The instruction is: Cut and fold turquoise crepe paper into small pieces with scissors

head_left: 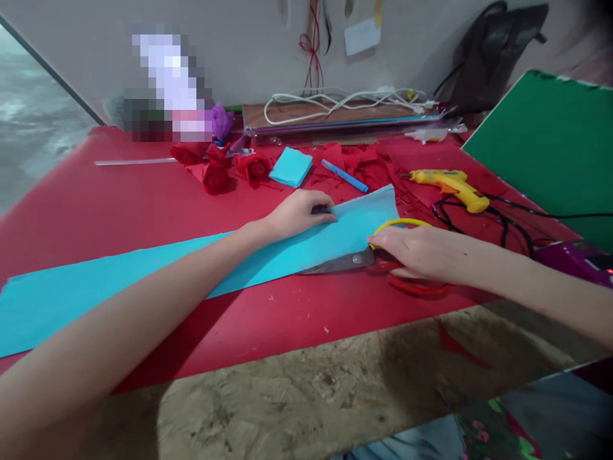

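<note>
A long strip of light-blue crepe paper (292, 249) lies slantwise over the red table top. My left hand (301, 214) rests on its far edge, thumb and fingers closed on the paper. In my right hand (419, 252) is a pair of scissors (335, 262) with yellow and red handles. The blades lie along the strip's near edge, pointing left, partly under the paper; how far they are apart is not clear. Beyond the strip are a small stack of blue paper squares (291, 167) and a blue marker (345, 176).
Red paper roses (215, 177) and red scraps (357, 160) lie behind the strip. A yellow glue gun (453, 185) with black cables sits at the right, near a green board (550, 140). White cable (335, 105) lies at the back. Bare chipboard (287, 396) shows along the front.
</note>
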A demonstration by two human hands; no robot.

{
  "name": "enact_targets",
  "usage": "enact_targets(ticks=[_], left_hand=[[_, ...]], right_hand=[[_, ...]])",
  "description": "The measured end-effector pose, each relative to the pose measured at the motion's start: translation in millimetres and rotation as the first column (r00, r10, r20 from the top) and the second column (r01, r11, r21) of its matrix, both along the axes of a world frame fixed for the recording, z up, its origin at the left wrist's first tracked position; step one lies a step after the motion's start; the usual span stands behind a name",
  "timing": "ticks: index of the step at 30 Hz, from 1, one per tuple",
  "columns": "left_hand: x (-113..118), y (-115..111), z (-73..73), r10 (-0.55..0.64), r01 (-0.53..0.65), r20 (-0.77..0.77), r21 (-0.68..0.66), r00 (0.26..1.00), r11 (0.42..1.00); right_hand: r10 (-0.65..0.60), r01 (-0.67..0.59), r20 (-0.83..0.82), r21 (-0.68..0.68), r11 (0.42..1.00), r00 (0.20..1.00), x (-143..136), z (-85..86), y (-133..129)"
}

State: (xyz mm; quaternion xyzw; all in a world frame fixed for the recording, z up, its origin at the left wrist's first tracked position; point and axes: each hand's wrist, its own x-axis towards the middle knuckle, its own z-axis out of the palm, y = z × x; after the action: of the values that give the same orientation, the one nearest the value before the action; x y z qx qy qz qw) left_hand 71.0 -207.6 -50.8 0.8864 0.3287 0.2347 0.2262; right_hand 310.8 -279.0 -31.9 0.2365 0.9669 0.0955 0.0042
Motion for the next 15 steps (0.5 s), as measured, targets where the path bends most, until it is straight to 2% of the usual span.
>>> enact_targets(ticks=[10,15], left_hand=[[0.8,-0.5,-0.2,-0.009,0.009,0.014,0.005,1.000,1.000],[0.5,0.2,-1.4,-0.019,0.018,0.015,0.021,1.000,1.000]], right_hand=[[-0.125,0.128,0.052,-0.080,0.989,0.991,-14.3,8.1,-15.6],[-0.138,0.143,0.046,-0.142,0.979,0.989,-20.3,6.0,-15.6]])
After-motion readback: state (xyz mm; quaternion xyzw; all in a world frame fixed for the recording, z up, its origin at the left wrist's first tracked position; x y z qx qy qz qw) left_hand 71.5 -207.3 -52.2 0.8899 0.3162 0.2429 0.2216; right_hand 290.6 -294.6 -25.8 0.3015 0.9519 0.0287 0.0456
